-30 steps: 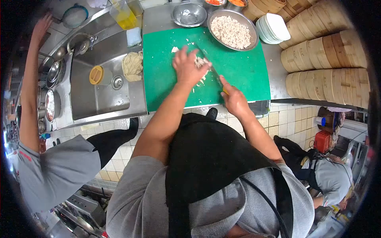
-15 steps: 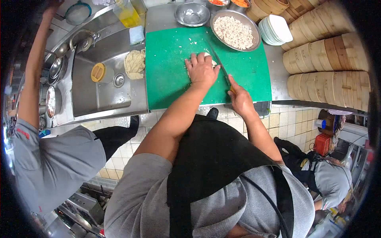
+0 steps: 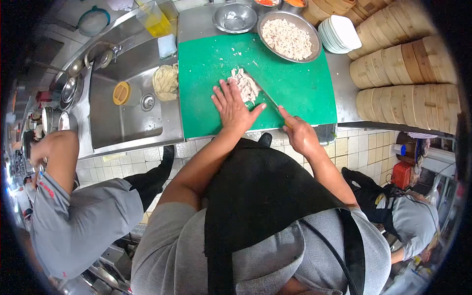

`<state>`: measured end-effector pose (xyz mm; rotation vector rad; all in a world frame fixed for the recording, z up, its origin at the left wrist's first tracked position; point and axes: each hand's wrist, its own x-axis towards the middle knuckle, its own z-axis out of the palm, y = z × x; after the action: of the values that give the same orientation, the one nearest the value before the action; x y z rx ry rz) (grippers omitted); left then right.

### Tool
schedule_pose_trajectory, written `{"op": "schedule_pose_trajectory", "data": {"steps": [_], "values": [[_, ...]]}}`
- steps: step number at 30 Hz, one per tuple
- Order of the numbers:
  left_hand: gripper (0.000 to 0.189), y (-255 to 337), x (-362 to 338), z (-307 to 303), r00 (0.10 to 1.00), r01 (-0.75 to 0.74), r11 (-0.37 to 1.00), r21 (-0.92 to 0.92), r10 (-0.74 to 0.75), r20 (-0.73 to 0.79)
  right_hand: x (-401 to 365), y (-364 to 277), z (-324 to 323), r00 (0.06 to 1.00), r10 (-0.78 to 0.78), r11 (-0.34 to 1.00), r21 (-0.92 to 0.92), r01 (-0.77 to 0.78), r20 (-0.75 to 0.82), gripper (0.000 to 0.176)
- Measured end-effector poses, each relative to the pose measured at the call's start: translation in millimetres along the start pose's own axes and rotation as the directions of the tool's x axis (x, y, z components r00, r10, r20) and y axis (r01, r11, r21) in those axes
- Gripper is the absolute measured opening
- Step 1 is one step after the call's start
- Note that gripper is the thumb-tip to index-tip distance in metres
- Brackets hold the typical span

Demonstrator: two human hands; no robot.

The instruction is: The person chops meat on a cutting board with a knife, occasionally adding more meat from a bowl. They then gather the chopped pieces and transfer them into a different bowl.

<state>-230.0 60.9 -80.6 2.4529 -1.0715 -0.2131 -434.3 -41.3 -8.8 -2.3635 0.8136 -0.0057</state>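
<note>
On the green cutting board (image 3: 295, 93), a small heap of pale sliced food (image 3: 246, 86) lies near the middle. My left hand (image 3: 234, 109) rests beside and partly against its left side, fingers spread, thumb pointing toward the knife. My right hand (image 3: 299, 132) grips the handle of a knife (image 3: 265, 91), whose blade slants up and left along the heap's right edge. A metal bowl (image 3: 289, 37) of chopped pale food overlaps the board's back edge, with an empty metal bowl (image 3: 235, 18) to its left.
A sink (image 3: 123, 118) with a cloth (image 3: 165, 81) at its rim is on the left. Stacked plates (image 3: 339, 34) and bamboo steamers (image 3: 408, 105) stand on the right. One co-worker (image 3: 88, 216) is at left, another (image 3: 413, 221) at lower right.
My left hand has moved left and down off the food, uncovering the heap. The knife has shifted slightly left and lower. The left co-worker's arm has come down and bent.
</note>
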Motion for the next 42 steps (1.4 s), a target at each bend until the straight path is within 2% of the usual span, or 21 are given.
{"op": "schedule_pose_trajectory", "data": {"steps": [1,4,5,6,7,9,10,12,13,15,16,18,19,21,25,27,28,30,36,40,42], "values": [[0.132,5.5,7.9,-1.7,0.999,0.004,0.999,-0.032,-0.005,-0.046,-0.9,-1.2,-2.2,1.0,-0.007,1.0,-0.004,0.007,0.004,0.068],[0.129,13.8,23.9,1.3,0.999,0.03,0.998,-0.051,-0.032,-0.032,-3.3,4.2,-8.2,1.0,0.017,1.0,0.001,-0.017,0.009,0.069],[0.128,16.0,28.4,4.4,0.999,0.038,0.998,-0.054,-0.04,-0.036,-3.5,8.3,-10.3,0.998,0.018,1.0,0.012,-0.017,-0.066,0.068],[0.12,19.8,31.7,3.0,0.997,0.046,0.998,-0.048,-0.049,-0.054,-3.5,12.4,-12.0,0.99,0.021,1.0,0.024,-0.018,-0.142,0.068],[0.12,19.7,35.1,5.2,0.998,0.044,0.998,-0.05,-0.047,-0.049,-3.9,16.9,-13.4,0.989,0.026,0.999,0.025,-0.023,-0.142,0.068],[0.103,17.7,45.6,10.3,0.997,-0.003,1.0,-0.01,0.002,-0.072,-3.6,25.2,-15.8,0.982,0.072,0.996,0.061,-0.062,-0.173,0.067],[0.103,13.0,51.8,15.3,0.998,-0.007,1.0,-0.012,0.006,-0.07,-3.7,28.2,-15.3,0.982,0.075,0.996,0.061,-0.065,-0.176,0.067],[0.079,-4.0,63.7,23.2,0.965,-0.252,0.965,-0.066,0.247,-0.084,-5.7,33.2,-13.1,0.986,0.074,0.997,0.049,-0.067,-0.148,0.068],[0.079,-14.0,72.2,23.8,0.965,-0.255,0.965,-0.067,0.249,-0.081,-6.4,33.5,-13.2,0.986,0.077,0.996,0.05,-0.071,-0.149,0.068],[0.067,-35.7,85.5,20.2,0.869,-0.49,0.861,-0.138,0.494,-0.001,-6.6,31.0,-11.3,0.99,0.105,0.992,0.083,-0.097,-0.098,0.067],[0.067,-41.3,86.3,13.1,0.869,-0.489,0.861,-0.136,0.494,0.001,-6.5,29.5,-10.0,0.99,0.104,0.992,0.085,-0.096,-0.097,0.067],[0.065,-44.2,91.8,-2.5,0.808,-0.567,0.793,-0.222,0.589,0.039,-3.3,25.9,-8.8,0.99,0.045,0.997,0.07,-0.036,-0.131,0.069],[0.065,-38.1,87.0,-5.9,0.807,-0.568,0.793,-0.22,0.589,0.039,-0.7,23.4,-8.4,0.99,0.044,0.997,0.071,-0.035,-0.132,0.069],[0.059,-22.1,71.7,-6.3,0.891,-0.444,0.861,-0.25,0.394,-0.226,8.9,15.0,-7.5,0.981,-0.057,0.994,0.078,0.072,-0.183,0.068],[0.043,-20.4,67.2,15.5,0.889,-0.418,0.886,-0.202,0.354,-0.289,24.1,-6.2,-6.3,0.968,-0.104,0.988,0.09,0.127,-0.229,0.068],[0.025,-22.9,71.9,18.5,0.845,-0.487,0.85,-0.202,0.401,-0.355,29.2,-7.0,1.2,0.967,-0.103,0.993,0.031,0.113,-0.232,0.068],[0.025,-23.1,71.8,17.8,0.845,-0.487,0.85,-0.201,0.4,-0.356,31.9,-4.6,3.3,0.967,-0.105,0.993,0.031,0.115,-0.232,0.068],[0.019,-23.4,71.3,16.5,0.837,-0.501,0.844,-0.19,0.418,-0.353,36.1,-2.1,4.7,1.0,0.0,0.992,-0.122,-0.003,-0.026,0.067],[0.021,-24.7,72.2,18.1,0.825,-0.52,0.833,-0.189,0.432,-0.365,35.5,-9.6,3.5,0.982,-0.078,0.997,-0.037,0.073,-0.173,0.067],[0.024,-24.2,70.7,10.8,0.824,-0.531,0.819,-0.218,0.438,-0.359,40.9,-4.9,4.6,0.998,-0.055,0.988,-0.145,0.049,-0.041,0.068],[0.028,-20.9,66.4,6.5,0.854,-0.478,0.823,-0.308,0.352,-0.383,37.3,-11.9,-1.1,0.981,-0.093,0.993,-0.091,0.078,-0.171,0.068]]}}
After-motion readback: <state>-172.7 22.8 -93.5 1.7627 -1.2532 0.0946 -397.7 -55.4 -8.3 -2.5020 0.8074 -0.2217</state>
